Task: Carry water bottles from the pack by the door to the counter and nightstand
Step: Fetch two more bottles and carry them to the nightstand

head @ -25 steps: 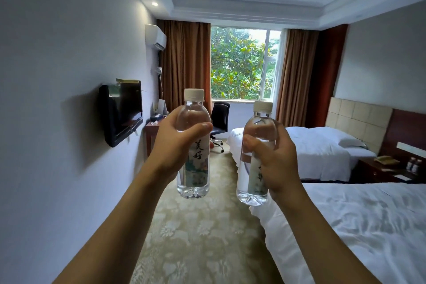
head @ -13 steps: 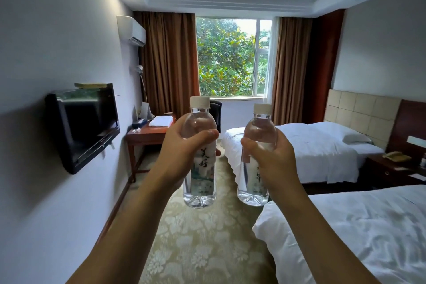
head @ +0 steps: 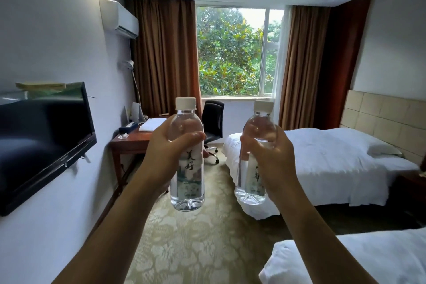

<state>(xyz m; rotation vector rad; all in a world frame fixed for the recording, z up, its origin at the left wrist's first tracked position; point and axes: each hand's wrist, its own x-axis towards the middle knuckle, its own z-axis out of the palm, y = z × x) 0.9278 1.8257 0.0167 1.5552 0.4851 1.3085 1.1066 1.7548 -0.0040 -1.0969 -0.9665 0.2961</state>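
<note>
Head view takes in a hotel room, widest first: a pale wall (head: 46,30) runs down the left side, and a patterned beige carpet (head: 196,237) fills the aisle between that wall and the beds. A window (head: 232,53) at the far end shows green leaves, with brown curtains (head: 166,57) hanging on either side of it. Two beds with white covers stand on the right: the far bed (head: 322,163) lies against a tan padded headboard (head: 387,117), and a corner of the near bed (head: 359,258) shows at the bottom right. On the left wall a dark television (head: 41,140) is mounted, with an air conditioner (head: 119,18) higher up and nearer the window. A wooden desk (head: 133,140) stands against that wall under the curtain, a black office chair (head: 213,120) just beside it.

Both forearms reach forward over the carpet. The left hand (head: 168,157) is wrapped around the left water bottle (head: 187,168), thumb across the front just above the label, fingers behind. The right hand (head: 272,159) is closed around the right water bottle (head: 252,168) in the same way, thumb over the front. Both bottles are upright, clear, full and capped in white, held side by side in the air with a gap between them, at mid-frame in front of the desk and the far bed.
</note>
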